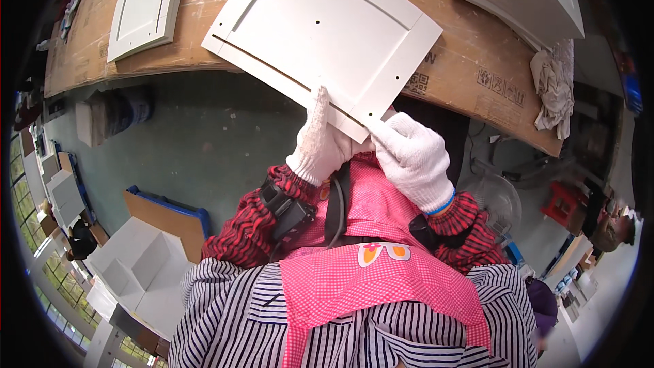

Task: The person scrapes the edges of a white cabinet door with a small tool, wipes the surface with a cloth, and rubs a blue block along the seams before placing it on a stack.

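Observation:
A white panel [320,34] with a recessed middle, a dark groove along its near edge and several small holes lies tilted, its far part over the cardboard-covered table and its near corner toward me. My left hand [318,133], in a white knitted glove, grips the near edge, thumb on the top face by the groove and fingers underneath. My right hand [412,157], gloved alike, is closed at the near right corner. Its index finger reaches the panel beside a corner hole. Whether its curled fingers hold something small is hidden.
Brown cardboard [470,88] covers the table. Another white panel [146,3] lies at the far left, and a stack of white panels [511,0] stands at the far right. A crumpled cloth [550,88] hangs at the right edge. White boxes [146,269] stand on the lower left.

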`<state>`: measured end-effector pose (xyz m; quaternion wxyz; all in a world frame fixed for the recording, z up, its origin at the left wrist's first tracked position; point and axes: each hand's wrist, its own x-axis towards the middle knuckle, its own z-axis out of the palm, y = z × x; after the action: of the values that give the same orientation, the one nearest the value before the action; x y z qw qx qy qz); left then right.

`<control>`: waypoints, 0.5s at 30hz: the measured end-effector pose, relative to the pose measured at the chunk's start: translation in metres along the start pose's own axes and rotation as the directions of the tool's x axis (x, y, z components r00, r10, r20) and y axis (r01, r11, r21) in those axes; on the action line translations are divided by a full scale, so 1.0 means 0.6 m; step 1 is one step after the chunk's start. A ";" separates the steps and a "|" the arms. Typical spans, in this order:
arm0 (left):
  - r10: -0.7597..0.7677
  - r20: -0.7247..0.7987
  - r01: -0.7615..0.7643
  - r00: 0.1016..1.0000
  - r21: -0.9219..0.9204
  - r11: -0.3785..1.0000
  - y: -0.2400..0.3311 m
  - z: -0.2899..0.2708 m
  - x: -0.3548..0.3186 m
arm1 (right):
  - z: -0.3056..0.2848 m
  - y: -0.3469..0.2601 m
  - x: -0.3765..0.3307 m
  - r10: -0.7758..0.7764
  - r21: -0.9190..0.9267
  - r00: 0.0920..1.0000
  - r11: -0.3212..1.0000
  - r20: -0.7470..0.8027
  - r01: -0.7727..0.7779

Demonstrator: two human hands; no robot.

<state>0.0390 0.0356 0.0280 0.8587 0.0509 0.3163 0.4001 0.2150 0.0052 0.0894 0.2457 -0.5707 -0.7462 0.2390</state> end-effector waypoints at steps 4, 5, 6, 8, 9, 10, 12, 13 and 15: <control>-0.015 -0.014 0.015 1.000 -0.035 0.999 0.003 0.002 -0.006 | 0.004 0.011 -0.012 0.010 0.076 1.000 0.997 -0.010 -0.009; -0.016 -0.032 0.015 0.999 -0.042 0.999 0.003 0.003 -0.005 | 0.003 0.016 -0.009 0.021 0.073 0.999 0.997 -0.048 -0.017; -0.016 -0.052 0.014 0.999 -0.049 0.999 0.002 0.003 -0.005 | 0.002 0.018 -0.007 0.030 0.073 0.996 0.997 -0.086 -0.024; -0.023 -0.012 0.022 1.000 -0.056 0.998 -0.002 -0.012 0.000 | -0.001 0.010 -0.012 0.041 0.060 0.999 0.997 -0.031 -0.039; -0.028 0.029 0.030 0.999 -0.062 0.998 -0.001 -0.013 0.001 | 0.002 0.009 -0.014 0.027 0.102 0.999 0.995 -0.028 -0.024; -0.029 0.027 0.030 0.999 -0.063 0.998 0.000 -0.012 -0.001 | 0.004 0.008 -0.014 0.013 0.143 1.000 0.990 -0.026 -0.009; -0.032 0.036 0.034 0.999 -0.056 0.998 0.004 -0.008 -0.005 | -0.001 0.007 -0.013 0.050 0.110 0.998 0.993 -0.024 -0.047; -0.032 0.035 0.034 0.999 -0.058 0.998 0.003 -0.004 -0.004 | 0.000 0.007 -0.014 0.051 0.121 0.999 0.991 -0.019 -0.048; -0.038 -0.009 0.038 0.999 -0.015 0.999 0.001 0.004 0.000 | 0.005 0.008 -0.016 0.006 0.131 1.000 0.991 -0.023 -0.003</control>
<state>0.0398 0.0365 0.0300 0.8651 0.0366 0.3180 0.3862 0.2188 -0.0033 0.0831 0.2908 -0.5580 -0.7246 0.2811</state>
